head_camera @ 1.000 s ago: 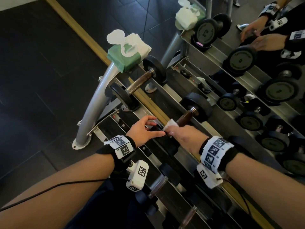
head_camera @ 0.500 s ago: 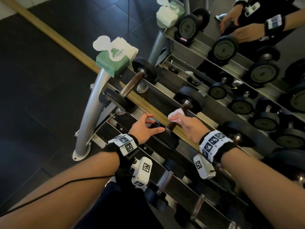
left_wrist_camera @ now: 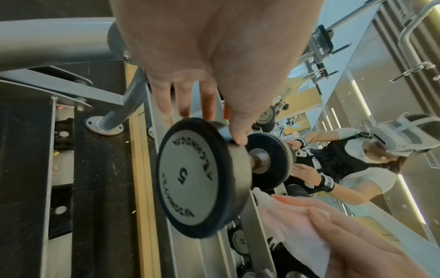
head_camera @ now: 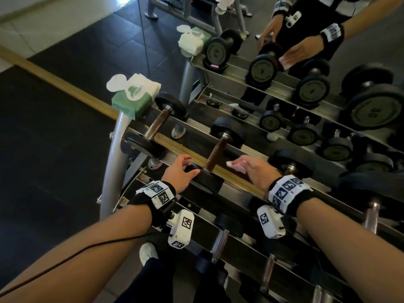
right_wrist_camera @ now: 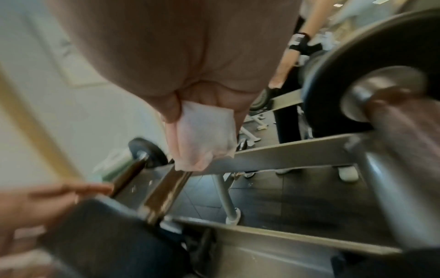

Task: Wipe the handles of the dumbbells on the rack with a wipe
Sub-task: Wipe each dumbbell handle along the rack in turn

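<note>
The second dumbbell on the top rail has a brown handle (head_camera: 215, 156) and a near plate marked 5 (left_wrist_camera: 197, 175). My left hand (head_camera: 189, 166) grips that plate's rim, thumb (left_wrist_camera: 238, 135) on one side and fingers over the other. My right hand (head_camera: 239, 166) hovers just right of the handle, off it, pinching a folded white wipe (head_camera: 232, 165) under the thumb. In the right wrist view the wipe (right_wrist_camera: 204, 135) hangs above that handle (right_wrist_camera: 166, 190), and my left hand (right_wrist_camera: 47, 199) shows blurred at lower left.
A green pack of wipes (head_camera: 133, 97) sits on the rack's left post. The first dumbbell (head_camera: 156, 125) lies left of the held one, a third one (head_camera: 290, 165) right of my right hand. Lower rails hold more dumbbells. A mirror behind repeats the rack and my arms.
My right hand has come off the second dumbbell's handle and moved to the right with the wipe. My left hand stays on the near plate. The view has tilted upward.
</note>
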A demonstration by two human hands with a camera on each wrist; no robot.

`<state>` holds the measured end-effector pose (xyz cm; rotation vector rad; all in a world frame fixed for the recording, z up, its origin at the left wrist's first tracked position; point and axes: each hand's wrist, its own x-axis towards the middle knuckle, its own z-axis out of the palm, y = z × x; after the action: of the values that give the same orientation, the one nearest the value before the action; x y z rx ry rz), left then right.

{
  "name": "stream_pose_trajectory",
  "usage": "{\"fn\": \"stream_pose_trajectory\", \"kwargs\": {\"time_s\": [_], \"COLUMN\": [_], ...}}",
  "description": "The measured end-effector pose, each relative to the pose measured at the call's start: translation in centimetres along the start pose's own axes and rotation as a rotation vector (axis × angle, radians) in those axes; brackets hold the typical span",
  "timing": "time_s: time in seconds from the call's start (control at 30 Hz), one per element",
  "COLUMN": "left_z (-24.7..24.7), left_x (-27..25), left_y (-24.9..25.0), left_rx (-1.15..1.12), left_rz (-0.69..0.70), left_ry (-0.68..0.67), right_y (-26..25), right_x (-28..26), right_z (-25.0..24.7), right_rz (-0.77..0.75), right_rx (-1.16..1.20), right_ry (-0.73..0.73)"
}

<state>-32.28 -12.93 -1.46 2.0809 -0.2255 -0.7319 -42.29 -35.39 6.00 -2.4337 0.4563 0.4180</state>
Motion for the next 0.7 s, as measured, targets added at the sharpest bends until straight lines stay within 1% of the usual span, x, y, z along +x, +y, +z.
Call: {"fn": "stream_pose_trajectory", "kwargs": {"time_s": [0.07, 0.1, 0.17, 0.23, 0.3, 0.37, 0.43, 0.5, 0.6, 0.7], "left_z": [0.6, 1.1, 2.6, 4.8, 7.2, 9.6, 11.9, 13.7, 15.6, 16.7], "left_x": [-1.2, -1.9, -3.3, -4.7, -5.9, -6.8, -7.5, -8.2, -9.1, -9.3], "left_y": [1.6, 2.7, 5.0, 7.2, 8.8, 9.6, 9.9, 9.9, 9.6, 9.1], "left_rx": [0.086, 0.135, 0.174, 0.172, 0.149, 0.1, 0.049, 0.011, -0.02, -0.016], "left_rz": [0.052, 0.086, 0.131, 0.151, 0.18, 0.211, 0.216, 0.196, 0.136, 0.094], "left_ry": [0.104, 0.152, 0.208, 0.231, 0.206, 0.131, 0.044, -0.011, -0.051, -0.055], "right_y": [1.8, 2.7, 4.3, 6.0, 7.8, 9.7, 11.5, 13.1, 14.7, 15.6], "right_x": [-1.0, -1.4, -2.6, -4.0, -5.3, -6.1, -6.8, -7.1, -6.8, -6.3], "right_z": [-1.5, -2.1, -3.4, -4.6, -5.9, -7.1, -8.0, -8.6, -8.8, -8.2], "right_rz": [0.021, 0.017, -0.025, -0.069, -0.107, -0.131, -0.15, -0.176, -0.204, -0.249], "right_rx": [0.198, 0.274, 0.351, 0.386, 0.394, 0.391, 0.327, 0.252, 0.216, 0.149], "right_ry": [0.091, 0.11, 0.11, 0.103, 0.105, 0.11, 0.125, 0.151, 0.174, 0.131]}}
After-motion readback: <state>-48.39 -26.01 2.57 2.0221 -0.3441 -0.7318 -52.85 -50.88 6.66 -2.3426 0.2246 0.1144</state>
